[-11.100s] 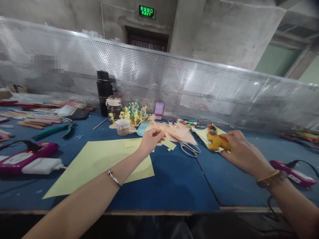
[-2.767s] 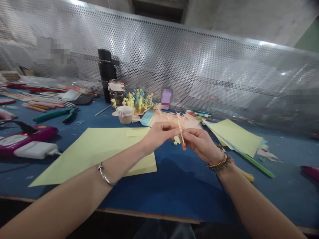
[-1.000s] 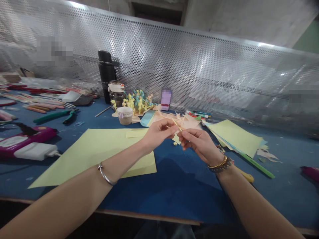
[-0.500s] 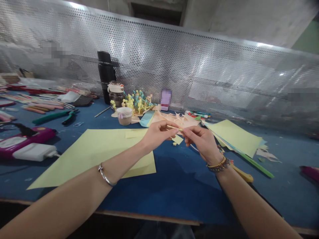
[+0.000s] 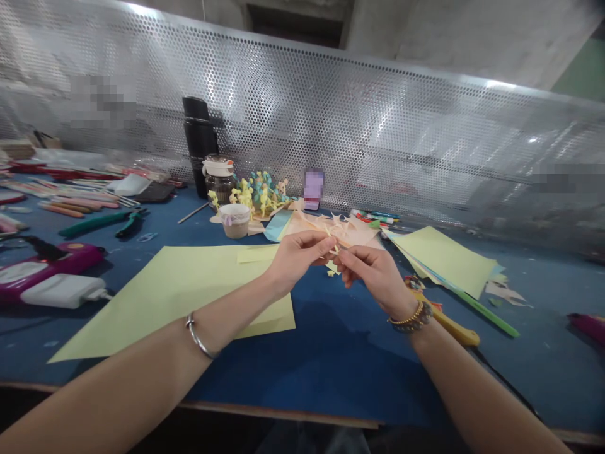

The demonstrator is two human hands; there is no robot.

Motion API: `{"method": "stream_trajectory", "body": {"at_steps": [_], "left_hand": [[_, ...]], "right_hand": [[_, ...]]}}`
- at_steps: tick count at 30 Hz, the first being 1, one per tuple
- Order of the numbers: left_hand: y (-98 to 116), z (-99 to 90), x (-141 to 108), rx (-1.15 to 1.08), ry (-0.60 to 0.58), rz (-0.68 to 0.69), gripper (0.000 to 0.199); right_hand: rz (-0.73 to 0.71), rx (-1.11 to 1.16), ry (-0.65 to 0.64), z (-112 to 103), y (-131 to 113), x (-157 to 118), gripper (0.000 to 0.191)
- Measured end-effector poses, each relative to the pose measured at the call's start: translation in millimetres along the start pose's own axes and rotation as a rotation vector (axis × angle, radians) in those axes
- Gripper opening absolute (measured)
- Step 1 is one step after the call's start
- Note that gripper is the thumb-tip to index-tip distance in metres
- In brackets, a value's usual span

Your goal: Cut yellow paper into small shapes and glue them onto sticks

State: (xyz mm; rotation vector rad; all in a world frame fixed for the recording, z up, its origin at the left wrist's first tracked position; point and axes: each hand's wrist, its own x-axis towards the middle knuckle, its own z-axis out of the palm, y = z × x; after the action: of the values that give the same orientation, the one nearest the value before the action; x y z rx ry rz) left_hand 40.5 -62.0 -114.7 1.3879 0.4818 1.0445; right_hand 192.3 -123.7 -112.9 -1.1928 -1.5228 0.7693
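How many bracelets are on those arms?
3: a silver metal bangle on the left wrist, plus a gold bead bracelet and a dark beaded bracelet on the right wrist.

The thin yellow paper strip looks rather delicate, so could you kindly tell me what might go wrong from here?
The yellow paper strip is pinched between the left hand and right hand, so it could tear or crease. If dropped, it could get lost among the peach paper scraps. The yellow-handled tool lies near the right forearm, so a careless move might knock it or snag the black cord.
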Motion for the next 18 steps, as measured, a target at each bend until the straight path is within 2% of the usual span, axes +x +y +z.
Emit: {"method": "stream_trajectory", "body": {"at_steps": [4, 5, 7, 9, 11, 14, 18], "left_hand": [[2.8, -1.7, 0.8, -0.039, 0.048, -0.037, 0.028], [4.1, -2.1, 1.0, -0.047, 0.068, -0.044, 0.028], [6.5, -2.2, 1.4, -0.066, 0.094, -0.048, 0.028], [8.1, -1.7, 1.5, -0.079, 0.094, -0.039, 0.028], [8.8, -0.8, 1.4, -0.078, 0.082, -0.030, 0.027], [9.1, 0.1, 0.8, -0.068, 0.055, -0.027, 0.023], [9.4, -0.2, 0.2, -0.075, 0.046, -0.047, 0.024]], "right_hand": [[-0.025, -0.274, -0.004, -9.6, -16.2, -11.4, 0.036], [-0.048, -0.388, 0.017, -17.1, -19.2, -18.8, 0.032], [-0.057, -0.759, 0.034, -37.5, -19.4, -38.7, 0.030], [0.020, -1.118, 0.071, -61.4, -11.0, -62.0, 0.032], [0.137, -1.344, 0.058, -83.3, 3.0, -82.5, 0.033], [0.231, -1.467, -0.012, -104.0, 22.7, -98.2, 0.028], [0.239, -1.488, -0.008, -112.5, 35.0, -95.3, 0.019]]}}
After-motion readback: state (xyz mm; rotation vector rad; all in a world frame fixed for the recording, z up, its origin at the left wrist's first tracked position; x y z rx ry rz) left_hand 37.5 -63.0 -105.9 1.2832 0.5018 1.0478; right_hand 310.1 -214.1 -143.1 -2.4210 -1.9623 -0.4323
